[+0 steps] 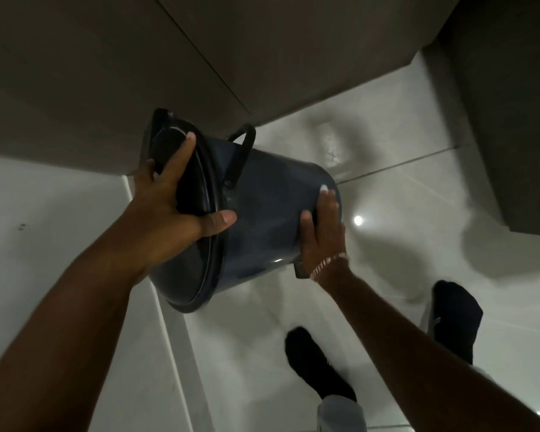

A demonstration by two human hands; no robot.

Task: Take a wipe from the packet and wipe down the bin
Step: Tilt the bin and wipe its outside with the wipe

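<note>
Held above pale floor tiles, tilted sideways: dark bin, lid end leftward. Left hand grasping its black lid rim; right hand pressing white wipe against bin's side.

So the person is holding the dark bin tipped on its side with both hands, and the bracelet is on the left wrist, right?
Not quite: the head view shows the bracelet on the right wrist. The rest holds: both the left hand and right hand hold the dark bin tipped sideways.
</note>
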